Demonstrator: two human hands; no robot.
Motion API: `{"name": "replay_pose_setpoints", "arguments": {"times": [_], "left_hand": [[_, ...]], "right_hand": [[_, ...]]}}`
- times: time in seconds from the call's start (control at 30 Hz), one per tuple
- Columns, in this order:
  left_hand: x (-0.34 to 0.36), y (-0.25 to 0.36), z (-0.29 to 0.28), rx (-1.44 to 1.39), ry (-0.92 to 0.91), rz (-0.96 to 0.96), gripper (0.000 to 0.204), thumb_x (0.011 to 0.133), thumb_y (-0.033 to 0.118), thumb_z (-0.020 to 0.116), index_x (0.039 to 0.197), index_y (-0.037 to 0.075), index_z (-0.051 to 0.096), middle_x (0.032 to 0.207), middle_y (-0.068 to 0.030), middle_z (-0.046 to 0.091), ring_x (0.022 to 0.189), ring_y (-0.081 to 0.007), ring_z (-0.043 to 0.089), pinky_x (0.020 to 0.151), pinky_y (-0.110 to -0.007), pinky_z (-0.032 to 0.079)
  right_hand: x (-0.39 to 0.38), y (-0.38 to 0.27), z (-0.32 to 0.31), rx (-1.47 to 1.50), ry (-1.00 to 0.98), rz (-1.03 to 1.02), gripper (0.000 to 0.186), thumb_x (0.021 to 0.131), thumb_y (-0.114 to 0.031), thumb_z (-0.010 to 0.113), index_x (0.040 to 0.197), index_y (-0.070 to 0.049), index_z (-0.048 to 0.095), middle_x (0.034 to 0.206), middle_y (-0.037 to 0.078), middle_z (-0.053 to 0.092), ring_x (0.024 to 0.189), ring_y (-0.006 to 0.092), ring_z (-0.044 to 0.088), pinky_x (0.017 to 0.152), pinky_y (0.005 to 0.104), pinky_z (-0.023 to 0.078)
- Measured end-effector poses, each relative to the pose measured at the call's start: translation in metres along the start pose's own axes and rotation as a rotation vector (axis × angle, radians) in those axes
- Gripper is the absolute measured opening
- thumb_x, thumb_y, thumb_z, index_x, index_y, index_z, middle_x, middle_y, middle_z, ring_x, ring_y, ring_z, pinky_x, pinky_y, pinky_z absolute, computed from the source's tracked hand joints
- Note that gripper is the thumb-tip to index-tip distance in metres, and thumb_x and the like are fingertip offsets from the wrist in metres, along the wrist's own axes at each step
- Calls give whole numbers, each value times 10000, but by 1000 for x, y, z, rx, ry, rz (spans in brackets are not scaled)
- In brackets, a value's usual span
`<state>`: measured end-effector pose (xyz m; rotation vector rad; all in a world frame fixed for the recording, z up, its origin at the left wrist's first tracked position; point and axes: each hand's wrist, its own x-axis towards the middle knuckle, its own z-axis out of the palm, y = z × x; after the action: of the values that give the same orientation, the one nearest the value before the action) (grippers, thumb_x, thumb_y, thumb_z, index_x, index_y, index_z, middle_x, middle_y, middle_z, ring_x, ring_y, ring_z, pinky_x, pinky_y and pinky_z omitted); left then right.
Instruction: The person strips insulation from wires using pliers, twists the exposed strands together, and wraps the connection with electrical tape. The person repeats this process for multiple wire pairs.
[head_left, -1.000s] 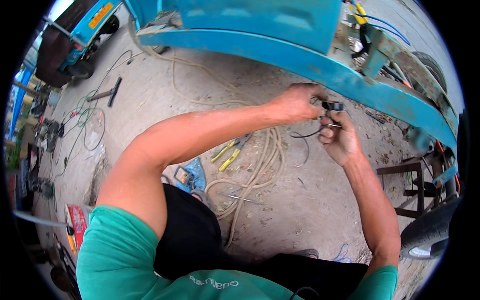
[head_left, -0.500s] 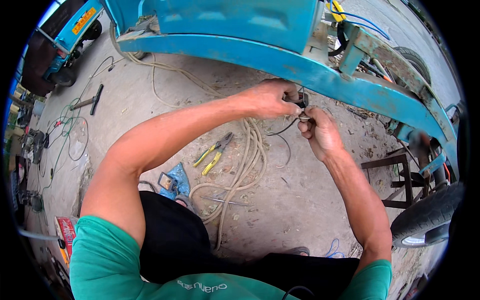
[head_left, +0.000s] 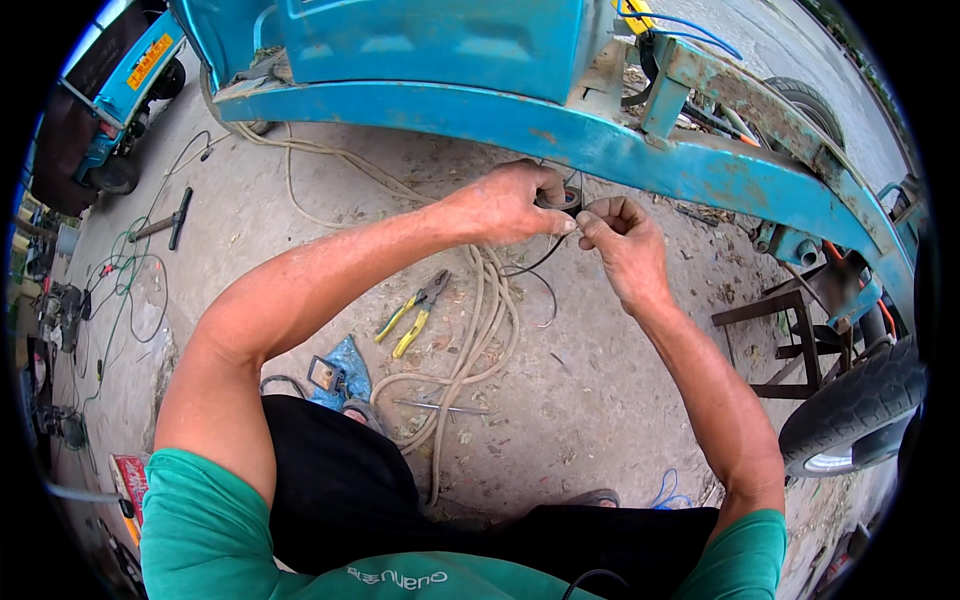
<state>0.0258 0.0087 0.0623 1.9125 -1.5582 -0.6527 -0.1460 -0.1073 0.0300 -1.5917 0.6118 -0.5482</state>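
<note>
my left hand [head_left: 515,203], in the upper middle of the frame, is closed on a small black roll [head_left: 571,201], which sits between thumb and fingers just below a blue beam [head_left: 430,112]. my right hand [head_left: 628,245] is just right of it, thumb and forefinger drawn narrow close by the roll; i cannot tell whether they pinch anything. below my hands a thin black wire [head_left: 549,256] curves off to the left. near the centre of the frame, yellow-handled pliers [head_left: 421,312] lie on the ground [head_left: 570,430], left of some beige rope [head_left: 490,318]. a hammer [head_left: 181,218] lies at the left, and a tyre [head_left: 850,405] stands at the lower right.
</note>
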Motion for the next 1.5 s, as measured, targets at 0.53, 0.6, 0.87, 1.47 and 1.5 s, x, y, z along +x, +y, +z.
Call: {"name": "replay_pose_setpoints", "arguments": {"times": [0.53,0.6,0.87,1.47,1.5], "left_hand": [[-22,5,-10,39,89,-9,366,806,332,747,950,4,674,899,-197,674,854,-325,638,765,-425,484],[-22,5,-11,57,104,19,370,800,329,751,964,5,683,915,-201,681,871,-336,644,779,-423,490],[-26,1,-9,85,146,61,364,787,319,761,982,18,697,988,-209,687,962,-352,647,849,-417,496],[-17,-24,-7,-133,21,48,413,834,404,751,951,16,669,1030,-94,661,964,-218,588,830,-363,466],[-17,-26,-8,-150,-4,49,404,839,396,747,941,14,667,1020,-93,659,956,-217,588,827,-363,466]], "right_hand": [[3,-21,-2,-79,-155,198,313,866,-91,687,1115,94,641,833,68,664,696,105,572,630,258,457],[6,-18,-4,-104,-166,200,286,868,-86,682,1089,94,656,811,65,658,685,102,563,622,257,452],[12,-16,-4,-122,-208,208,204,874,-99,688,997,64,675,797,53,651,676,103,552,618,261,439],[20,-9,-8,280,-315,472,205,837,-177,792,840,-130,592,779,-19,614,650,68,506,549,223,357],[20,-9,-7,293,-318,473,208,837,-176,793,839,-131,590,777,-20,611,648,68,502,550,221,355]]}}
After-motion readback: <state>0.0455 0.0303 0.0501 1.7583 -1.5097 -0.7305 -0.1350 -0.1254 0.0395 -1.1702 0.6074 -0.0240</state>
